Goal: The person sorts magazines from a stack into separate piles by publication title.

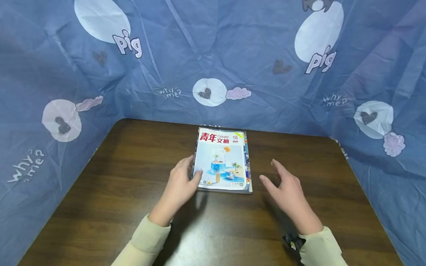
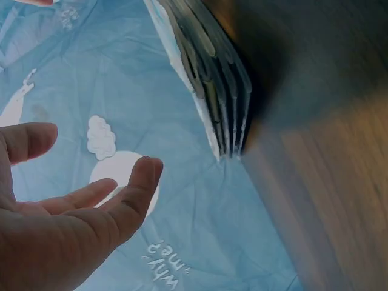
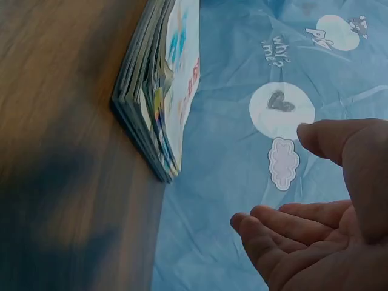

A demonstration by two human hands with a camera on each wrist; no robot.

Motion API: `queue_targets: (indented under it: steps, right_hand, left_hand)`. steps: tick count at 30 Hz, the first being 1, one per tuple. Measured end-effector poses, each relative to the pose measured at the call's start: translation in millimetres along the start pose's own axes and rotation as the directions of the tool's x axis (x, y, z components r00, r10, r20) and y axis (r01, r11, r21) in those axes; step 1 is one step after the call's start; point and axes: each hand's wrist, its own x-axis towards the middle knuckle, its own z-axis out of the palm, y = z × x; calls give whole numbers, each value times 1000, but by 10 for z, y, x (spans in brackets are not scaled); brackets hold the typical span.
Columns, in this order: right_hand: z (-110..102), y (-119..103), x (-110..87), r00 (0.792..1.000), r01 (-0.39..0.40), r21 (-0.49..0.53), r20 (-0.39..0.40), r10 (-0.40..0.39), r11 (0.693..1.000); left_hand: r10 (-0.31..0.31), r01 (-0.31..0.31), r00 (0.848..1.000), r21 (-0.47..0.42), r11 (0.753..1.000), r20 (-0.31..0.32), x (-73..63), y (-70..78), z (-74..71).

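A stack of magazines (image 1: 220, 162) lies flat on the brown table, its top cover white with red Chinese characters and a beach picture. The left hand (image 1: 181, 181) hovers at the stack's left side, its thumb overlapping the cover's edge in the head view. In the left wrist view a gap separates that hand (image 2: 79, 212) from the magazines (image 2: 212, 79), and its fingers are relaxed. To the right of the stack is the right hand (image 1: 290, 190), held apart from it with thumb and fingers spread. The right wrist view shows this hand (image 3: 315, 230) holding nothing, beside the layered page edges (image 3: 148, 97).
The wooden table (image 1: 110, 184) has rounded far corners. A blue printed cloth (image 1: 213, 44) hangs around its back and sides, close to the edges. A dark object (image 1: 294, 242) shows at the right sleeve's cuff (image 1: 321, 244).
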Motion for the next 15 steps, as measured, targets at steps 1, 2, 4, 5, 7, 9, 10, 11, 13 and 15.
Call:
queue_targets:
  steps: [1,2,4,5,7,9,10,11,13,15]
  right_hand:
    - [17,-10,20,1000,1,20,-7,-1,1000]
    - [33,-20,39,1000,2,39,-16,-1,999]
    - [67,-38,80,999,8,69,-33,-6,998]
    - [84,-46,99,999,9,84,-38,-6,996]
    - [121,-58,136,999,7,116,-39,-3,993]
    - [159,-70,170,999,-2,151,-31,7,989]
    - [172,-73,186,1000,-14,168,-24,18,986]
    - [185,-75,201,999,-25,189,-16,29,982]
    - [222,-75,240,999,-51,222,1,52,974]
    - [258,-73,281,997,-79,245,15,77,966]
  left_hand:
    - [-12,12,1000,-3,1000,-1,12,-9,9]
    - [-21,21,1000,-6,1000,-2,24,-17,20]
    - [-31,31,1000,-6,1000,-3,49,-33,43]
    - [-35,35,999,-6,999,-2,62,-39,54]
    - [-39,39,999,3,999,-1,87,-52,73]
    - [-55,55,998,10,998,7,110,-60,86]
    - [-67,67,998,12,998,16,127,-57,91]
    - [-82,81,996,19,997,27,141,-56,96]
    - [-111,109,993,40,993,48,170,-55,104]
    - [-140,136,988,62,989,72,204,-59,116]
